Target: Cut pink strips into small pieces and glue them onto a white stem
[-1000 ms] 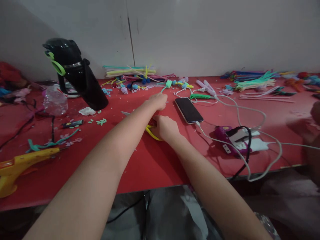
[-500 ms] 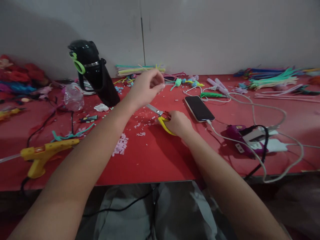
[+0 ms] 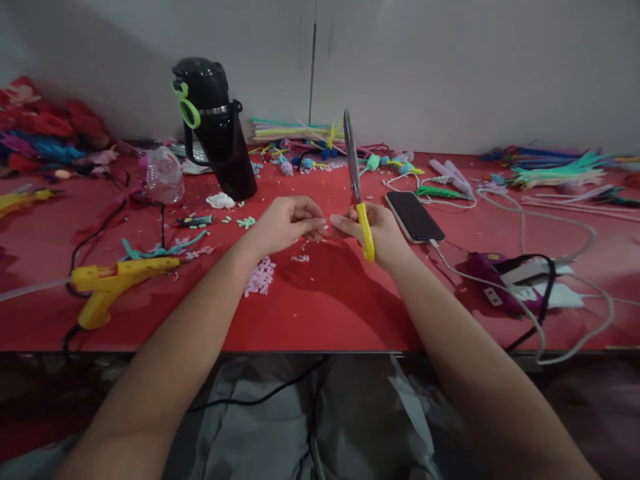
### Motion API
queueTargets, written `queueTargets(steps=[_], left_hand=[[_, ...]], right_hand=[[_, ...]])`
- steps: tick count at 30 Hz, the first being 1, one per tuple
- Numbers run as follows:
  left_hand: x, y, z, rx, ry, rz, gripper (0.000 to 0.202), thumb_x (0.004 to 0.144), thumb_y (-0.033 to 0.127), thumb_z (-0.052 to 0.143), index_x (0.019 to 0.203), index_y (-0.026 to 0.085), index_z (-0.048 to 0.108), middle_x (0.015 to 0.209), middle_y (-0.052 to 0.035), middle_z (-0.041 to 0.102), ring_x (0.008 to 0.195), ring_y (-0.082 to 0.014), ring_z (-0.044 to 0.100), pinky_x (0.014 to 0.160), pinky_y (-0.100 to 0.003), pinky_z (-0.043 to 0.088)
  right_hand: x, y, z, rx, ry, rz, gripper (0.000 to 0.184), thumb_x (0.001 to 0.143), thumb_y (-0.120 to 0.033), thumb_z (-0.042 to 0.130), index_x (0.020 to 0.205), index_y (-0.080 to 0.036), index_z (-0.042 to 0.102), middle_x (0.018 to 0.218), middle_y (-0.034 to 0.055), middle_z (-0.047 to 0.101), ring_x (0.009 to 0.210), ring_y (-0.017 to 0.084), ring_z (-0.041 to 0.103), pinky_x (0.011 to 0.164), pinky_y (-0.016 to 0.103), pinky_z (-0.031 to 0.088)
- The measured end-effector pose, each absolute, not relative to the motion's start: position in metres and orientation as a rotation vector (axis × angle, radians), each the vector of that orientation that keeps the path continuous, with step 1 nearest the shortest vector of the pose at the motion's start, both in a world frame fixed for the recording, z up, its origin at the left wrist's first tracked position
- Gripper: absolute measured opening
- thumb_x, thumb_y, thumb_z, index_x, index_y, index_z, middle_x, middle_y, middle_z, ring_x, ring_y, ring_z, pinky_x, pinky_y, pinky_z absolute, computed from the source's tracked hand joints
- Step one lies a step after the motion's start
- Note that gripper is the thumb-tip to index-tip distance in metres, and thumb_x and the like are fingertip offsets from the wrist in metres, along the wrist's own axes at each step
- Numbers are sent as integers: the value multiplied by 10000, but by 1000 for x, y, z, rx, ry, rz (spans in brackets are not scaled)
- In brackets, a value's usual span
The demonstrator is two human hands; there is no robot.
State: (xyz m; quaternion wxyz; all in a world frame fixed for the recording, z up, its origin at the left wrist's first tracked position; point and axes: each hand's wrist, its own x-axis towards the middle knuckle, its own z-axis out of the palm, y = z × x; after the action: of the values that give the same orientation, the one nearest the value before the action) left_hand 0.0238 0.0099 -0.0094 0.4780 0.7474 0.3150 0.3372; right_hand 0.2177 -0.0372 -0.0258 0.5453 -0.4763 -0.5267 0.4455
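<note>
My right hand [image 3: 373, 230] holds a pair of scissors [image 3: 366, 233] by its yellow handle, with the blades upright and pointing away from me. Its thumb and fingers reach towards my left hand [image 3: 295, 223], a small gap lying between the fingertips. The left hand is closed in a pinch, and whatever its fingertips hold is too small to make out. Below it lies a heap of small pale purple cut pieces [image 3: 260, 277], with more scraps [image 3: 301, 258] scattered nearby. Light green bits [image 3: 246, 222] lie just beyond the left wrist.
A yellow glue gun [image 3: 115, 280] lies at left, near a black bottle [image 3: 220, 133] and a clear plastic cup [image 3: 165, 177]. To the right are a phone [image 3: 415, 217] on a cable and a purple power adapter [image 3: 500, 283]. Pipe cleaners [image 3: 555, 167] line the wall.
The scissors have been lifted and swung upright in my right hand. My left hand has come back from farther over the table, lower and nearer the heap. The whole view has shifted slightly.
</note>
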Motion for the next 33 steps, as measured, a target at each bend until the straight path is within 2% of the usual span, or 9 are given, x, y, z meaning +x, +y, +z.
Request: queueTargets(steps=[8, 16, 21, 23, 26, 28, 30, 31, 33], left_hand=[[24, 4, -9, 1798, 777, 787, 204, 822, 268, 744, 883, 160, 582, 741, -25, 720, 666, -127, 703, 687, -282, 568], [25, 4, -11, 1771, 759, 728, 217, 817, 263, 742, 875, 162, 559, 707, -24, 705, 634, -129, 683, 670, -288, 550], [15, 6, -7, 1900, 815, 746, 102, 883, 249, 644, 898, 155, 609, 751, -33, 701, 645, -120, 651, 675, -281, 515], [8, 7, -6, 2041, 950, 785, 159, 904, 297, 619, 826, 158, 625, 682, -11, 652, 590, -102, 581, 635, -269, 467], [2, 7, -6, 2204, 1083, 817, 354, 904, 417, 615, 662, 162, 583, 576, 12, 540, 538, -95, 479, 581, -270, 396], [4, 5, -8, 2253, 1016, 847, 314, 884, 418, 646, 702, 164, 614, 668, -8, 595, 615, -110, 531, 617, -268, 416], [9, 3, -10, 2265, 916, 887, 206, 856, 381, 688, 877, 177, 670, 886, -43, 677, 759, -131, 602, 696, -267, 457], [11, 2, -11, 2262, 885, 892, 225, 843, 376, 706, 957, 185, 675, 975, -56, 687, 819, -140, 620, 728, -269, 469], [16, 0, -13, 2246, 864, 877, 269, 838, 389, 716, 1014, 190, 676, 1016, -62, 691, 854, -146, 632, 752, -272, 479]], right_hand=[[210, -38, -34, -1054, -1259, 1039, 521, 567, -521, 897, 687, -226, 484, 662, -25, 589, 630, 135, 601, 675, 320, 538], [208, -40, -32, -1041, -1244, 1102, 524, 536, -476, 919, 668, -226, 478, 659, -25, 606, 656, 147, 628, 679, 320, 543], [210, -37, -35, -1039, -1190, 1057, 517, 552, -474, 913, 692, -226, 483, 653, -31, 609, 617, 132, 616, 634, 302, 528], [212, -36, -35, -1051, -1177, 1033, 515, 558, -463, 914, 693, -224, 478, 650, -32, 604, 603, 122, 605, 629, 294, 525], [213, -36, -34, -1087, -1170, 1017, 504, 580, -452, 904, 689, -225, 468, 658, -30, 599, 596, 115, 591, 628, 291, 527], [213, -36, -34, -1103, -1161, 1024, 504, 589, -458, 894, 688, -227, 458, 668, -27, 598, 604, 118, 592, 624, 292, 526], [212, -37, -33, -1123, -1158, 1025, 512, 588, -472, 887, 687, -231, 447, 667, -27, 592, 611, 124, 592, 611, 290, 520], [211, -37, -33, -1135, -1161, 1022, 519, 587, -480, 884, 688, -233, 439, 666, -27, 588, 611, 124, 589, 604, 289, 515], [209, -37, -33, -1146, -1174, 1020, 533, 586, -497, 877, 696, -237, 425, 669, -28, 582, 613, 127, 588, 604, 290, 513]])
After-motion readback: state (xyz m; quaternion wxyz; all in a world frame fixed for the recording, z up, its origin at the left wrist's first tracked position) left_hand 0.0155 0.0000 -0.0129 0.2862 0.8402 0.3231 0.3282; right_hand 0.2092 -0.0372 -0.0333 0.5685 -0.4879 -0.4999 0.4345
